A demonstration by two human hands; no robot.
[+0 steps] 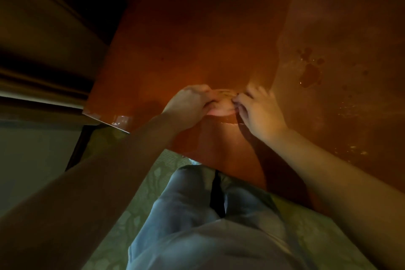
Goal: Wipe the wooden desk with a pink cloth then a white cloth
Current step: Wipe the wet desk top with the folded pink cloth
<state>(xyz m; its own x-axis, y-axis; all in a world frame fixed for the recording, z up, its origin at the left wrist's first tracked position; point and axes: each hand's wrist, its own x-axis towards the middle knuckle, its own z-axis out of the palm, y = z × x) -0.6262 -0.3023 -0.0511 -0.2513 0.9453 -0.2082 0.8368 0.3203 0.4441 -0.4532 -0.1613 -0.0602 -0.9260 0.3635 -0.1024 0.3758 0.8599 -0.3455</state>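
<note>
A glossy reddish-brown wooden desk (197,35) fills the upper middle of the head view. A small bunched cloth (222,103), pinkish in the dim orange light, sits on the desk near its front edge. My left hand (190,105) grips the cloth's left side with curled fingers. My right hand (260,108) pinches its right side. Much of the cloth is hidden between the two hands. No white cloth shows.
Wet patches and droplets (310,72) lie on the desk's right part. The desk's left front corner (105,118) juts over a dark gap beside wooden wall panels (43,39). My legs in pale trousers (208,215) kneel on a green patterned mat (153,177).
</note>
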